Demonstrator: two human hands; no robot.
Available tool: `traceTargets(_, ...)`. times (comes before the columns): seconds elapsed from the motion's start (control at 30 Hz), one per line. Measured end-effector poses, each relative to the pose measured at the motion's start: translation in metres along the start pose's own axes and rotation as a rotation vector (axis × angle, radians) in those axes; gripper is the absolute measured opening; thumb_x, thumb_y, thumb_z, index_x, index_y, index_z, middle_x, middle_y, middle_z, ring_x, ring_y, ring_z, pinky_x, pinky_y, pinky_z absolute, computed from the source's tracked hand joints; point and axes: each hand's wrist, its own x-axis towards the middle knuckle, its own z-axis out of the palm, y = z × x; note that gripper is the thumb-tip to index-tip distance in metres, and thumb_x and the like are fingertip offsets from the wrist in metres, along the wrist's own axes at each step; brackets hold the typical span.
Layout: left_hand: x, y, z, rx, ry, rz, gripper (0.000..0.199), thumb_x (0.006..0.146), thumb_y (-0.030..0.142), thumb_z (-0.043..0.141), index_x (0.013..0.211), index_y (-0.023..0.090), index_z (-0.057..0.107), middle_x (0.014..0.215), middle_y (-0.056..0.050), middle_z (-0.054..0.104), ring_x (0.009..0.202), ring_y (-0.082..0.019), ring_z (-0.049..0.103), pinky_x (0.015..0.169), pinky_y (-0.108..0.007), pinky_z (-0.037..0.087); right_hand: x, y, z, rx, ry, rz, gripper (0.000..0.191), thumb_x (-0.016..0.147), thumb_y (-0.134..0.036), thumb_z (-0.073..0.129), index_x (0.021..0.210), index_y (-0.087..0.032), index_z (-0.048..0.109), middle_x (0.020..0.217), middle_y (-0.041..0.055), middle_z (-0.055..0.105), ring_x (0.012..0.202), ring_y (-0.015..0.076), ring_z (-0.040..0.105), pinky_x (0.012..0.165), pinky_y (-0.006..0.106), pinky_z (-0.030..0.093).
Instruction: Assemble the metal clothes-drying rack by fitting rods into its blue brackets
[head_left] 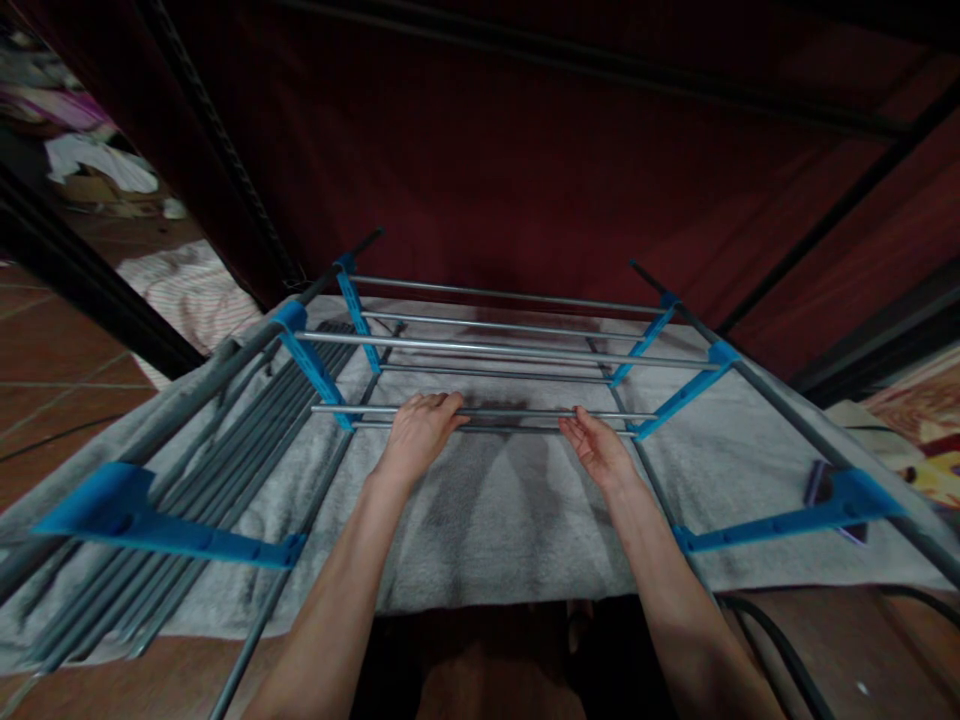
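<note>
My left hand is closed around a thin metal rod, left of its middle. Toward the rod's right part, my right hand grips it between thumb and fingers. The rod lies across the frame, near the lower ends of the left blue bracket and the right blue bracket. Other crossbars, such as the upper metal bar, span the brackets behind. Nearest me, the left front blue bracket and the right front blue bracket have no bar between them.
Loose grey rods lie in a bundle at the left on a grey cloth. A dark phone-like object is at the right. A dark red curtain hangs behind. A black cable runs along the lower right.
</note>
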Motion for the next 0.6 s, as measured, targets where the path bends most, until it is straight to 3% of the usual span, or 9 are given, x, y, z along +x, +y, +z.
traceTargets(0.33,-0.001,-0.001,0.004,0.008,-0.01,0.002,0.028,0.097,0.042,0.042,0.098,0.021,0.06,0.086,-0.008,0.068,0.087,-0.025,0.064,0.08,-0.037,0.04,0.002,0.004,0.002,0.016,-0.005,0.039,0.008,0.08,-0.011,0.07,0.075,-0.017,0.07,0.069,0.0029,0.073,0.067,0.0134,0.071,0.078,0.025,0.062)
traceTargets(0.6,-0.002,-0.013,0.004,-0.069,-0.043,0.01,0.022,0.095,0.033,0.047,0.107,0.023,0.063,0.1,-0.007,0.071,0.095,-0.024,0.065,0.086,-0.036,0.042,0.0,0.011,0.007,0.001,-0.07,0.028,0.01,0.075,-0.008,0.075,0.07,-0.017,0.07,0.073,0.0011,0.075,0.07,0.0131,0.072,0.076,0.024,0.062)
